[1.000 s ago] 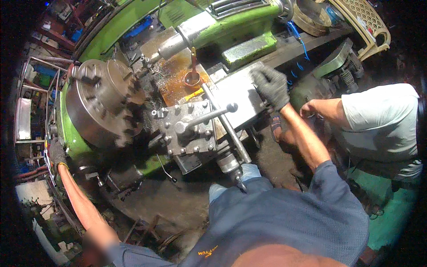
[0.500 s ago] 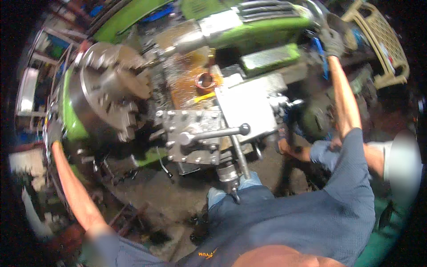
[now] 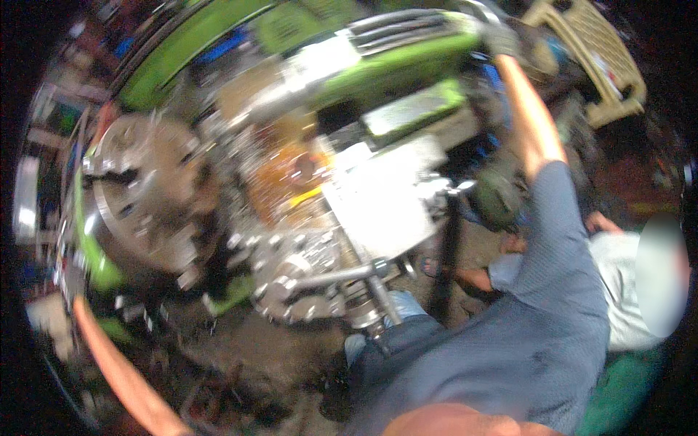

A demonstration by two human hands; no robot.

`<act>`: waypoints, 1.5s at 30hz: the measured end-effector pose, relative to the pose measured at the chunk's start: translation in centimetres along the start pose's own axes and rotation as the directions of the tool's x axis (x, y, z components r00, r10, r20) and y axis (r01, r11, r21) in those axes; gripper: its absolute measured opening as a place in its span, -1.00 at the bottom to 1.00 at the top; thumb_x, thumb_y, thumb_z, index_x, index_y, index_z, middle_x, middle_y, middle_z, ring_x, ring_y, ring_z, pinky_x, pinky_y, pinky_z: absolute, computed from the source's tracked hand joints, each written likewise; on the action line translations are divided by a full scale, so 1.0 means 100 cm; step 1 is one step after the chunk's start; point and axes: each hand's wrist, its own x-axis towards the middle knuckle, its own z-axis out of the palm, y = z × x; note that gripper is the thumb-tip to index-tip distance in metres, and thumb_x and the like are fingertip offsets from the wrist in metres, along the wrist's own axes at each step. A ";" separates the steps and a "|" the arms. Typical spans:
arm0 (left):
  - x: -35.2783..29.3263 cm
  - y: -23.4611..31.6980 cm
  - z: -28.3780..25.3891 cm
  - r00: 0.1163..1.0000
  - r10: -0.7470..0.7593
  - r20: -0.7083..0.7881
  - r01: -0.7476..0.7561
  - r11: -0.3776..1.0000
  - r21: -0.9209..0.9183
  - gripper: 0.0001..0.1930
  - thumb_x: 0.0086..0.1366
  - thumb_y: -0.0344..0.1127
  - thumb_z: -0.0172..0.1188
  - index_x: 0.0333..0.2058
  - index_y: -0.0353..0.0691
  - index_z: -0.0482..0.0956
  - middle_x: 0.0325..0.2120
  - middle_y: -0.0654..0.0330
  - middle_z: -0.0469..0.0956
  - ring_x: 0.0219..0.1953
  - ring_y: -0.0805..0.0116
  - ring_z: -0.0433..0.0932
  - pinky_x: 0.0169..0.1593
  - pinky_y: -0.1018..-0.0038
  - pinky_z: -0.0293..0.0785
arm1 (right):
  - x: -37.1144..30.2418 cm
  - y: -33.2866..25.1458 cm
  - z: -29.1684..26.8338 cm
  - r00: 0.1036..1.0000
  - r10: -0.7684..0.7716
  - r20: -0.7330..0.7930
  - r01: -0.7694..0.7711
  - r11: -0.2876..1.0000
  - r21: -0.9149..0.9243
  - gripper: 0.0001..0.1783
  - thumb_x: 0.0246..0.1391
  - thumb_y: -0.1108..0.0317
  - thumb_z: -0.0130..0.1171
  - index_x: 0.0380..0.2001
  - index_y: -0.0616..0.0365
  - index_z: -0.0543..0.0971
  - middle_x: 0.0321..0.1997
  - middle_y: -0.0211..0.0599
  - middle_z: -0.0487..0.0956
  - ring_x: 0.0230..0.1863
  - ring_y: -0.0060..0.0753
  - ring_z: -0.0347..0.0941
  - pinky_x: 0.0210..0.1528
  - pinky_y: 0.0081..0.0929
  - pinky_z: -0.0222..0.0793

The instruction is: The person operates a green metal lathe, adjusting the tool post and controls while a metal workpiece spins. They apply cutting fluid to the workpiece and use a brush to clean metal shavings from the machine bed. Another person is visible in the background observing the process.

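The green lathe is blurred, its chuck set left of the tailstock. At the tailstock's right end is mounted the handwheel, where the gloved right hand is placed, its closure too blurred to tell. The left hand is obscured beside the chuck; its state cannot be told.

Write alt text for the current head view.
A person's gloved right hand is by the tailstock handwheel of a green lathe, in a motion-blurred fisheye view. The left forearm is at lower left, its hand indistinct, below a large chuck; a co-worker is at right.
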 end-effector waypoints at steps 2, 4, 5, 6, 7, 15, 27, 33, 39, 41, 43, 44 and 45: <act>-0.024 0.011 0.019 0.997 -0.047 0.054 0.050 0.998 -0.050 -0.67 0.34 -0.34 0.03 0.04 -0.23 0.52 -0.32 0.13 0.65 -0.37 0.23 0.57 -0.25 0.29 0.48 | -0.011 -0.044 -0.005 0.997 0.015 0.070 -0.020 0.998 0.059 -0.57 0.15 -0.01 0.04 -0.24 0.07 0.72 -0.24 0.00 0.69 -0.17 0.00 0.65 -0.12 -0.01 0.53; 0.018 0.030 0.018 0.998 -0.068 0.014 0.069 0.993 -0.094 -0.66 0.35 -0.34 0.03 0.06 -0.23 0.51 -0.32 0.14 0.64 -0.39 0.25 0.56 -0.27 0.30 0.47 | -0.004 -0.003 0.000 0.982 0.166 -0.091 -0.147 0.972 0.185 -0.55 -0.01 -0.10 0.19 -0.23 -0.01 0.72 -0.22 0.01 0.68 -0.10 0.05 0.62 -0.04 -0.07 0.51; 0.023 0.033 0.015 0.996 -0.083 0.014 0.084 0.992 -0.097 -0.66 0.35 -0.34 0.02 0.07 -0.23 0.50 -0.32 0.14 0.64 -0.39 0.25 0.55 -0.28 0.30 0.46 | -0.005 0.003 0.002 0.976 0.198 -0.091 -0.173 0.959 0.225 -0.57 -0.01 -0.06 0.19 -0.24 0.01 0.72 -0.25 0.02 0.67 -0.14 0.08 0.61 -0.08 -0.06 0.50; 0.027 0.034 0.010 0.995 -0.098 0.011 0.099 0.990 -0.098 -0.65 0.35 -0.34 0.02 0.08 -0.22 0.50 -0.32 0.14 0.64 -0.40 0.26 0.54 -0.29 0.31 0.46 | -0.006 0.006 0.004 0.970 0.225 -0.088 -0.193 0.942 0.276 -0.59 -0.01 -0.03 0.19 -0.24 0.04 0.71 -0.29 0.03 0.66 -0.18 0.12 0.61 -0.12 -0.06 0.50; 0.034 0.036 0.007 0.994 -0.107 0.003 0.107 0.989 -0.106 -0.65 0.35 -0.34 0.02 0.09 -0.22 0.49 -0.32 0.14 0.64 -0.41 0.27 0.53 -0.29 0.31 0.46 | -0.006 0.011 0.005 0.966 0.246 -0.073 -0.218 0.936 0.276 -0.58 -0.02 -0.02 0.21 -0.24 0.06 0.69 -0.25 0.05 0.66 -0.14 0.16 0.59 -0.07 -0.06 0.50; 0.028 0.034 -0.004 0.989 -0.145 -0.014 0.142 0.982 -0.126 -0.60 0.38 -0.34 -0.01 0.17 -0.21 0.43 -0.33 0.16 0.63 -0.47 0.32 0.48 -0.37 0.34 0.43 | -0.013 -0.001 -0.003 0.958 0.288 -0.003 -0.273 0.909 0.316 -0.59 -0.03 0.04 0.25 -0.22 0.12 0.63 -0.15 0.12 0.63 -0.04 0.16 0.56 -0.01 -0.05 0.48; -0.019 -0.029 0.004 0.891 0.102 -0.443 -0.159 0.983 -0.093 -0.53 0.41 -0.34 -0.05 0.28 -0.20 0.35 -0.33 0.19 0.61 -0.57 0.41 0.39 -0.49 0.39 0.38 | -0.016 -0.001 0.005 0.979 0.023 -0.201 0.067 0.900 0.431 -0.58 0.14 0.02 0.14 -0.18 0.14 0.69 -0.24 0.04 0.69 -0.22 -0.02 0.65 -0.15 -0.13 0.52; 0.001 0.025 -0.013 0.987 0.129 0.094 -0.132 0.991 0.035 -0.88 0.17 -0.46 0.06 -0.49 -0.28 0.57 -0.50 0.00 0.56 -0.38 0.07 0.57 -0.29 0.18 0.45 | 0.005 0.061 0.005 0.975 0.183 -0.128 -0.150 0.961 0.231 -0.52 0.01 -0.06 0.16 -0.14 0.04 0.67 -0.15 0.07 0.64 -0.09 0.20 0.56 -0.08 -0.06 0.44; -0.044 -0.011 -0.026 0.982 -0.013 0.190 0.029 0.996 -0.080 -0.82 0.21 -0.35 0.02 -0.41 -0.27 0.59 -0.35 -0.07 0.55 -0.20 -0.05 0.55 -0.16 0.15 0.44 | 0.010 0.032 0.030 0.986 0.141 -0.094 -0.115 0.963 0.244 -0.53 0.02 0.03 0.07 -0.07 0.00 0.65 -0.12 0.09 0.62 -0.03 0.17 0.54 -0.02 -0.05 0.42; -0.050 -0.014 -0.012 0.976 -0.014 0.218 -0.016 0.991 0.134 -0.80 0.22 -0.29 0.03 -0.40 -0.28 0.58 -0.34 -0.08 0.55 -0.18 -0.07 0.53 -0.15 0.15 0.42 | 0.007 0.023 0.027 0.980 0.161 -0.119 -0.129 0.962 0.240 -0.53 0.02 0.05 0.06 -0.05 -0.02 0.64 -0.09 0.07 0.62 -0.02 0.17 0.53 0.01 -0.06 0.42; -0.039 -0.005 -0.002 0.975 -0.018 0.224 0.024 0.999 -0.026 -0.80 0.22 -0.29 0.03 -0.40 -0.27 0.59 -0.34 -0.07 0.54 -0.18 -0.07 0.52 -0.15 0.15 0.41 | 0.005 0.024 0.019 0.981 0.157 -0.115 -0.130 0.968 0.215 -0.53 0.02 0.05 0.06 -0.04 -0.02 0.64 -0.08 0.07 0.62 -0.03 0.18 0.53 0.02 -0.05 0.42; -0.034 -0.005 -0.004 0.974 -0.026 0.224 0.049 0.994 -0.097 -0.80 0.21 -0.29 0.03 -0.40 -0.26 0.59 -0.35 -0.07 0.54 -0.19 -0.07 0.52 -0.15 0.15 0.41 | 0.007 0.028 0.020 0.981 0.144 -0.127 -0.119 0.975 0.188 -0.53 0.01 0.05 0.06 -0.05 -0.02 0.64 -0.08 0.07 0.62 -0.03 0.17 0.53 0.02 -0.05 0.42; -0.033 -0.003 -0.007 0.982 -0.030 0.186 0.043 0.997 -0.067 -0.80 0.20 -0.30 0.03 -0.41 -0.27 0.59 -0.35 -0.06 0.54 -0.21 -0.08 0.52 -0.15 0.16 0.41 | 0.007 0.032 0.021 0.982 0.129 -0.137 -0.106 0.981 0.163 -0.53 0.01 0.04 0.07 -0.05 -0.02 0.64 -0.08 0.07 0.62 -0.03 0.17 0.53 0.02 -0.04 0.43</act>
